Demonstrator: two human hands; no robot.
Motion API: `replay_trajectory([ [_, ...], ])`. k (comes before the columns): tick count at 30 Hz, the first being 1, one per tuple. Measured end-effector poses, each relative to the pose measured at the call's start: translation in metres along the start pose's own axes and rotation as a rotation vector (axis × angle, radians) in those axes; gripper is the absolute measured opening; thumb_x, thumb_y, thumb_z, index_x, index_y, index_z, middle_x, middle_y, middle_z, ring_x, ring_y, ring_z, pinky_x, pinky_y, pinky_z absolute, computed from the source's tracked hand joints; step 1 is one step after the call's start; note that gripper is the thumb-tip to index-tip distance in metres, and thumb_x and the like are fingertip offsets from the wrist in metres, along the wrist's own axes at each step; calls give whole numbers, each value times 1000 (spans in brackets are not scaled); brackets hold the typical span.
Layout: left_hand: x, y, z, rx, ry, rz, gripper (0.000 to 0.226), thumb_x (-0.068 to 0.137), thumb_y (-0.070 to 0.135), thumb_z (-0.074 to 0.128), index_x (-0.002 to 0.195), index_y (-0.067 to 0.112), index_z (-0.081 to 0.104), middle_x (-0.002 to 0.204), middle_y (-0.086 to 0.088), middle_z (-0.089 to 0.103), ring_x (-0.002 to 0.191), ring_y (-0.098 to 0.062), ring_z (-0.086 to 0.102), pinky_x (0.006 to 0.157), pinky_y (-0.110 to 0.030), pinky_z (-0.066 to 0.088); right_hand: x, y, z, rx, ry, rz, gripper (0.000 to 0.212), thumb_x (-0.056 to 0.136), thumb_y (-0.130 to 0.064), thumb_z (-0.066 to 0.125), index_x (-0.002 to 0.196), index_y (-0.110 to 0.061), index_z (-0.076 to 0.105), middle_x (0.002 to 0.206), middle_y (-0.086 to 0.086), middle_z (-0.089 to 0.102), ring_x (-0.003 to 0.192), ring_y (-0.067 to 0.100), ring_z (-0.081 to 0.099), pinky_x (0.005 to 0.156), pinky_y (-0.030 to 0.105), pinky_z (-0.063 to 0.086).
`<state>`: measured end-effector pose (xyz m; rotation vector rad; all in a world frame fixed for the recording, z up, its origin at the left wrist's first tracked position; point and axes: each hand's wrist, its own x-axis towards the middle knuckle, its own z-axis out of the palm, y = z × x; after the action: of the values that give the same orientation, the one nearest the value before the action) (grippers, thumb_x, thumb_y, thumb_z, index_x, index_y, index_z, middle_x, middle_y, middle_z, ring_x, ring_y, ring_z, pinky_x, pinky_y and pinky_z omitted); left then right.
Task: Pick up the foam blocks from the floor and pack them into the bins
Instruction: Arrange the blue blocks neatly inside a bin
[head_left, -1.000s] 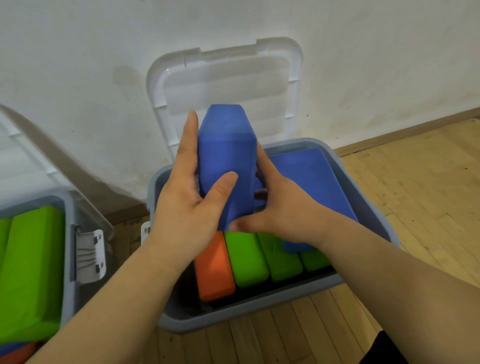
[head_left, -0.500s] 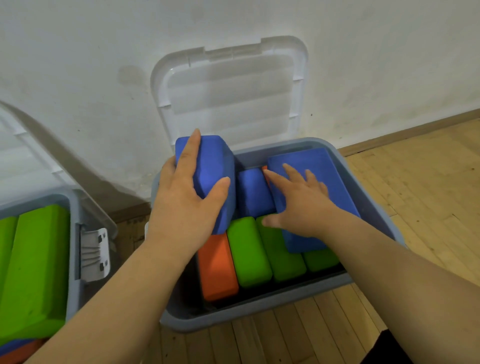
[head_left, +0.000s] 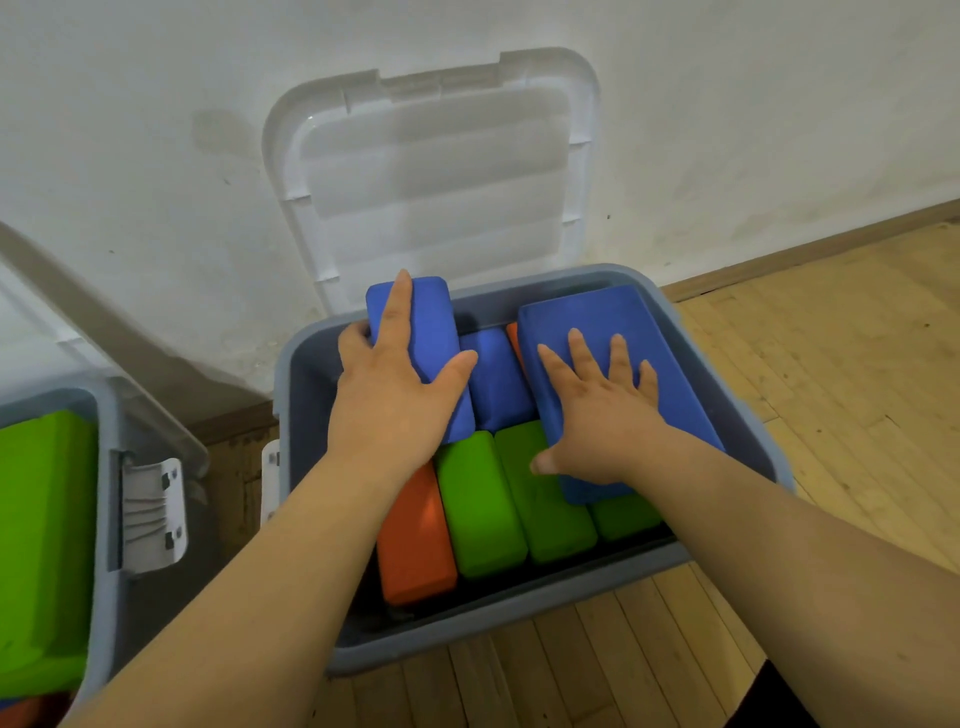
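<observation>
- Pale plank floor (head_left: 831, 415); on it a smooth grey plastic bin (head_left: 519, 618) with rounded corners.
- Near row inside: an orange block (head_left: 415, 540) and green blocks (head_left: 480, 512), matte foam with rounded edges, long axes 5-to-11 o'clock.
- Left hand (head_left: 395, 400) grips the narrow blue block (head_left: 436, 332) at the bin's 10 o'clock corner, forefinger straight along the top. The block slopes up toward 11 o'clock.
- Right hand (head_left: 597, 415) lies flat, fingers spread, on the broad blue block (head_left: 665, 353) at 2 o'clock, which rests across the green row.
- Hands apart, a third blue block (head_left: 493, 379) between them.
- Clear lid (head_left: 431, 171) stands against the white wall (head_left: 156, 104) at 12 o'clock.
- Second bin (head_left: 104, 519) at 8 o'clock holds green foam (head_left: 41, 519).
</observation>
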<state>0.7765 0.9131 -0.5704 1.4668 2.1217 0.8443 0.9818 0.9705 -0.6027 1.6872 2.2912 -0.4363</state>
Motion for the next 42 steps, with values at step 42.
replay_trajectory([
  [42, 13, -33, 110, 307, -92, 51, 78, 91, 69, 35, 160, 32, 29, 166, -12, 19, 152, -35, 17, 122, -51, 19, 17, 52, 0, 151, 174, 75, 88, 84, -89, 29, 158, -51, 1, 170, -10, -14, 154, 41, -9, 116, 62, 23],
])
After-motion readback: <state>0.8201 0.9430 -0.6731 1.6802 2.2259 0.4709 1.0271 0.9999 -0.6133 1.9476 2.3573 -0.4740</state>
